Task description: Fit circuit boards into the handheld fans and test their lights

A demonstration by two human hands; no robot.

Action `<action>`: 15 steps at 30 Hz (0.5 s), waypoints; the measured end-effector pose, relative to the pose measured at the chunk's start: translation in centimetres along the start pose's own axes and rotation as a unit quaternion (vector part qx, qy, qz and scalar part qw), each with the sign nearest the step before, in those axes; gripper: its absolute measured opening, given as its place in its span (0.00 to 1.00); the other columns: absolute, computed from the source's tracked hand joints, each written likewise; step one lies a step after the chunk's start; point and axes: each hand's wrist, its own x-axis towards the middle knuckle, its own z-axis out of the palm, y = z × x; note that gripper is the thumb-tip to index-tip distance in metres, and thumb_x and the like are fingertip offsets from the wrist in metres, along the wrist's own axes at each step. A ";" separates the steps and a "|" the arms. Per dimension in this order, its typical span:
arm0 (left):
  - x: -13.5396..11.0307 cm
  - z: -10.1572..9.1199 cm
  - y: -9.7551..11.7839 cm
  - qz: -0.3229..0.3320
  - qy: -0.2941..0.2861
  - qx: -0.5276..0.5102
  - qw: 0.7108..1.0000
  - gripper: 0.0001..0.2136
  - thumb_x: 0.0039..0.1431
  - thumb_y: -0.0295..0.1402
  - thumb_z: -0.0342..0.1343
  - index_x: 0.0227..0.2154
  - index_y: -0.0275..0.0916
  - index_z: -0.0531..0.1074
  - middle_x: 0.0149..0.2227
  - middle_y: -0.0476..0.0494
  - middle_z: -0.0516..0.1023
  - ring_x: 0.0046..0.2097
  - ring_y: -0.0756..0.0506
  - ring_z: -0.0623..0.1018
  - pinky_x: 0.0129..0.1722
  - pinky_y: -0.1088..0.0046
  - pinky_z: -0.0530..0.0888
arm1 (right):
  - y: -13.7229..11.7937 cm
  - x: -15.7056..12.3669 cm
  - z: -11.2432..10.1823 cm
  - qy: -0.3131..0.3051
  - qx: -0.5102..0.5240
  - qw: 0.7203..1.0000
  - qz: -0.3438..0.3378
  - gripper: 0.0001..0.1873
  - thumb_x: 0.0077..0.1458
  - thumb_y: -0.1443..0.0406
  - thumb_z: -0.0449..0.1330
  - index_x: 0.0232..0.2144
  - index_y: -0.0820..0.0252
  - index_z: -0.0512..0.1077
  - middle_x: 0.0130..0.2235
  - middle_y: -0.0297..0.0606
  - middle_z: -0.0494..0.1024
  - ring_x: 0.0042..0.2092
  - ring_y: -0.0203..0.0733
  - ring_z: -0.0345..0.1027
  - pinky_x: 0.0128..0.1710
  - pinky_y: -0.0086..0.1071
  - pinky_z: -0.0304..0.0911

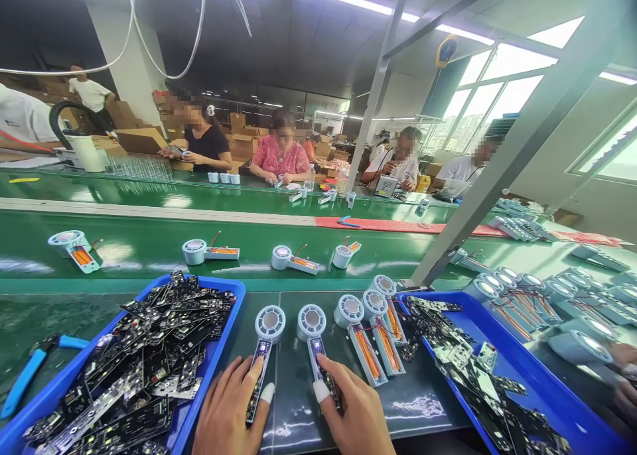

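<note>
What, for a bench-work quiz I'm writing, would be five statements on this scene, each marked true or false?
The left hand touches a circuit board. True.

The right hand wears its white cover on the index finger. False: it is on the thumb.

The left blue tray holds a pile of boards. True.

The blue-handled tool lies inside that tray. False: it lies outside, to the tray's left.

The device at the right hand has a round head. True.

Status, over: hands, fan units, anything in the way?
Left hand on left fan unit; right hand on right fan unit. Circuit boards in both. Blue trays either side; nothing seen blocking.
</note>
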 end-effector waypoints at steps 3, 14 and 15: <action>0.0 -0.1 0.2 -0.006 -0.005 -0.001 1.000 0.21 0.64 0.39 0.53 0.58 0.42 0.66 0.54 0.43 0.80 0.55 0.38 0.78 0.47 0.59 0.81 | 0.0 0.0 0.0 -0.004 0.000 1.000 0.001 0.22 0.60 0.67 0.53 0.56 0.56 0.71 0.41 0.40 0.81 0.36 0.42 0.78 0.36 0.29 0.74; 0.2 0.1 0.3 0.001 0.010 0.002 1.000 0.21 0.63 0.38 0.53 0.58 0.41 0.66 0.53 0.40 0.80 0.54 0.38 0.79 0.46 0.58 0.81 | 0.2 -0.1 0.0 0.006 -0.008 1.000 -0.008 0.23 0.59 0.67 0.54 0.56 0.55 0.71 0.40 0.39 0.81 0.38 0.43 0.78 0.34 0.29 0.73; 0.3 0.1 0.3 0.000 0.019 -0.001 1.000 0.21 0.63 0.39 0.53 0.58 0.41 0.66 0.53 0.39 0.79 0.54 0.37 0.79 0.45 0.57 0.81 | 0.2 -0.1 -0.1 0.004 -0.012 1.000 -0.009 0.23 0.59 0.67 0.54 0.56 0.55 0.71 0.40 0.39 0.81 0.38 0.43 0.78 0.35 0.29 0.73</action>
